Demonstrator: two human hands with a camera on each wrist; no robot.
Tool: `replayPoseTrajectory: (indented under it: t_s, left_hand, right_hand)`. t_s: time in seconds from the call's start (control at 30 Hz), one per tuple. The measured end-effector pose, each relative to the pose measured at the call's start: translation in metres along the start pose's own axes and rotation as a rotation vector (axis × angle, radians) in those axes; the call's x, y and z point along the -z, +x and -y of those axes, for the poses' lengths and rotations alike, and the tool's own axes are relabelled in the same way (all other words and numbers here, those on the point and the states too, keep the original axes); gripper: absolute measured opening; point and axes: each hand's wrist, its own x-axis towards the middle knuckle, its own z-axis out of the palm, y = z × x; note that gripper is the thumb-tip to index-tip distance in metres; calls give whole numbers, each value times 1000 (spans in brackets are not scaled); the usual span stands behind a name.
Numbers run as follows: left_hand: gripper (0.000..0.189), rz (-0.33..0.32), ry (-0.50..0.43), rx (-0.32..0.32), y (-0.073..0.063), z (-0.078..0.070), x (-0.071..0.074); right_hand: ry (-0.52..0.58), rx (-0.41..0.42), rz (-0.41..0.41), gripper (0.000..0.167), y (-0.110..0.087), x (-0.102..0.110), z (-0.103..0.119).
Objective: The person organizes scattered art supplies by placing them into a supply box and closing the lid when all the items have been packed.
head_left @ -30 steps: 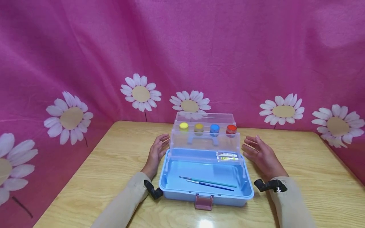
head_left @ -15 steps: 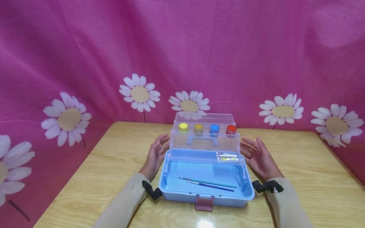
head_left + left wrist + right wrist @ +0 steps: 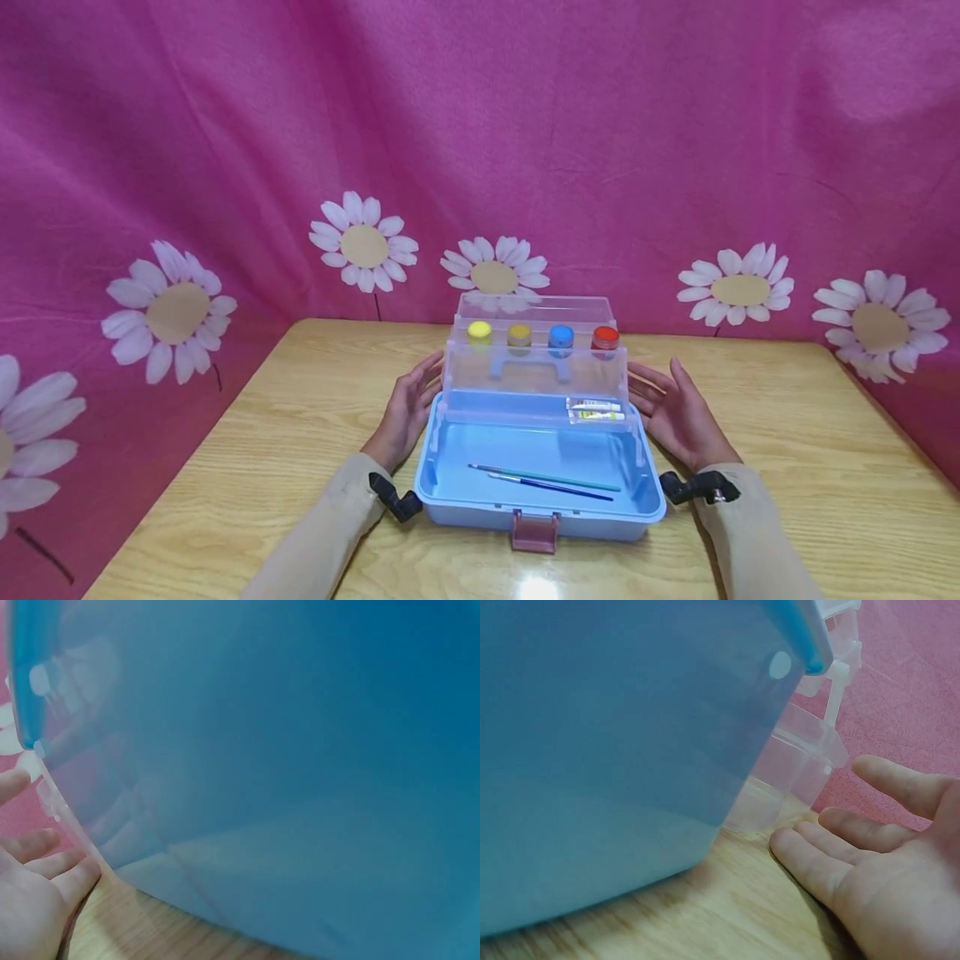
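A light blue plastic box (image 3: pixel 472 515) stands on the table, its clear tiered trays (image 3: pixel 465 375) raised at the back. My left hand (image 3: pixel 401 414) lies along its left side, fingers extended and slightly bent. In the left wrist view the fingertips come right up to the box's back corner. On the other side my right hand (image 3: pixel 684 419) rests with spread, relaxed fingers and turned-up thumb, near the raised trays in the right wrist view. Neither hand grips anything. Inside the box lie a teal-handled paintbrush (image 3: pixel 581 482) and a dark blue paintbrush (image 3: pixel 562 489).
Several paint jars sit in the upper tray, among them a yellow jar (image 3: pixel 479 332) and a red jar (image 3: pixel 605 337). Small paint tubes (image 3: pixel 595 414) lie in the lower tray. A pink latch (image 3: pixel 536 533) hangs at the front. Behind the wooden table (image 3: pixel 795 433) hangs a magenta flowered cloth (image 3: pixel 600 150).
My right hand has moved left, closer to the box's side. The left hand has barely moved. The box, brushes and jars keep their places, while the head view has shifted slightly.
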Motion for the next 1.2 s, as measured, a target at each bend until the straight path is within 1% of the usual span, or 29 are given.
replayPoseTrajectory:
  t_s: [0.23, 0.37, 0.53, 0.7, 0.77, 0.83, 0.93, 1.0, 1.07, 1.13, 1.2]
  left_hand:
    - [61, -13, -47, 34, 1, 3, 1]
    - [62, -1, -58, 35, 2, 3, 2]
    - [66, 12, -39, 74, 3, 2, 3]
    - [68, 26, -31, 96, 5, 0, 5]
    - [69, 37, -29, 95, 5, -1, 6]
    - [68, 37, -32, 91, 5, -1, 6]
    - [66, 25, -33, 102, 6, -1, 6]
    - [62, -3, -25, 115, 7, 0, 4]
    - [58, -35, -7, 126, 7, 2, 2]
    - [54, -58, 20, 122, 8, 3, 1]
    - [52, -67, 52, 108, 8, 3, 1]
  right_hand:
    - [40, -23, 2, 83, 2, 1, -2]
    - [12, -39, -5, 85, 4, 0, -2]
    - [-47, -56, 15, 88, 7, -1, -1]
    - [-66, -56, 24, 90, 9, -1, -2]
    - [-70, -59, 24, 90, 10, -1, -3]
    - [-73, -58, 27, 90, 10, -2, -4]
    - [-88, -53, 41, 88, 10, -1, -6]
    - [-130, -51, 28, 85, 8, 0, -7]
    - [-198, -48, -2, 80, 7, -1, -8]
    - [-265, -48, -46, 76, 5, -2, -9]
    - [-323, -45, -84, 73, 5, -5, -9]
